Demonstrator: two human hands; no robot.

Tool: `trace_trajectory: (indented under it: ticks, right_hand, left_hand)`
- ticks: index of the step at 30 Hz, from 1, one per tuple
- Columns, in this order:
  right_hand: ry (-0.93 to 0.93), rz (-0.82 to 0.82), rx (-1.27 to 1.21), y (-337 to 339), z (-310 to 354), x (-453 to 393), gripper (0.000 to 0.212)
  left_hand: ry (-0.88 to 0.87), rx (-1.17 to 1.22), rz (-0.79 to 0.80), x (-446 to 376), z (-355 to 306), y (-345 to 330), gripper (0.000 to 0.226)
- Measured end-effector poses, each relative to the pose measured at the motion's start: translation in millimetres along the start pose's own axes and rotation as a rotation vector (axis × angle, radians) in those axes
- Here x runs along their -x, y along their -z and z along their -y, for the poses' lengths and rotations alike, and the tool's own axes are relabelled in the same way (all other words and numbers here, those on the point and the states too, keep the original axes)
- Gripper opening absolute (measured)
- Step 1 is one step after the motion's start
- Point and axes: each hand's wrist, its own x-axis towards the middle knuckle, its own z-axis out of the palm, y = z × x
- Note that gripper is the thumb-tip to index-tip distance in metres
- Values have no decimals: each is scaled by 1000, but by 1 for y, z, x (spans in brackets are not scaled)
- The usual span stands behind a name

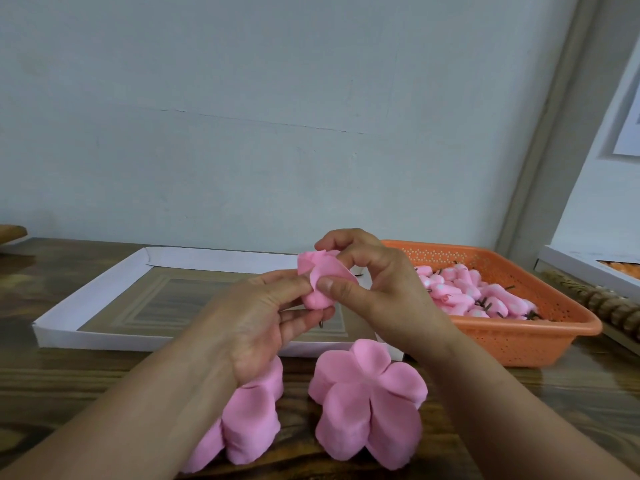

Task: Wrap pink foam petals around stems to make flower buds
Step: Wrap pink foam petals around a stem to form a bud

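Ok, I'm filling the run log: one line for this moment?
step: wrapping petal | left hand: holds bud | right hand: pinches bud | petal stacks: on table | orange basket: finished buds

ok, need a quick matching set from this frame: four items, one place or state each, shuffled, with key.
Items:
1. bud being wrapped
2. orange basket
3. white tray
4. five-petal foam stack

Places or states:
A. on the wooden table near the front edge, below the hands
B. at the right, holding finished pink buds
C. pinched between left hand and right hand
D. behind the hands, at the left, no buds visible in it

Pairs: 1-C, 2-B, 3-D, 4-A
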Motion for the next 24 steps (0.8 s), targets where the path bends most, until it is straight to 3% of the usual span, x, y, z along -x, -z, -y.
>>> trace_trajectory:
  ticks: [14,19,24]
  right_hand:
    - [-47,-24,-61,5,1,-1,13]
    - [-71,1,-15,4,1,0,17]
    - [-40,-9,-93,7,0,-2,18]
  left_hand:
    - [-97,-78,111,7,-2,-5,53]
    - [-130,-102,47,7,0,-5,38]
    - [-119,-61,23,7,-1,-6,42]
